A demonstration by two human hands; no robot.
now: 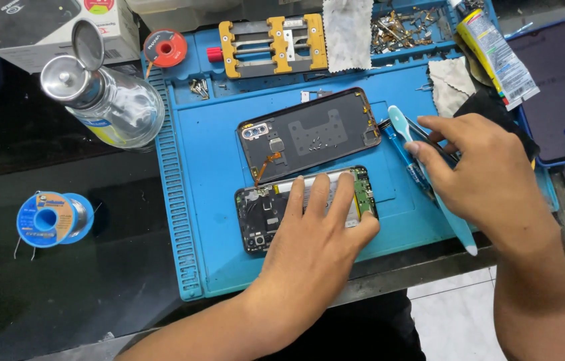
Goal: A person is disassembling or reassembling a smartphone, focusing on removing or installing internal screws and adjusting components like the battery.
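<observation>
the person's left hand, nearest the camera, lies flat with fingers spread across an opened phone body on a blue repair mat; it grips nothing, only pressing the phone down, with the circuit board showing at both ends past the fingers. just above it on the mat rests the phone's detached back cover, inner side up, joined to the body by a thin orange ribbon cable. to work well here, the flat hand should keep the body steady without leaning on the board, and that cable should stay slack. further right, the right hand is curled around a pale blue plastic pry tool, pinched between thumb and fingers, its tip near the cover's right edge; dark tweezers seem to lie under the same fingers, though whether they are gripped cannot be told.
</observation>
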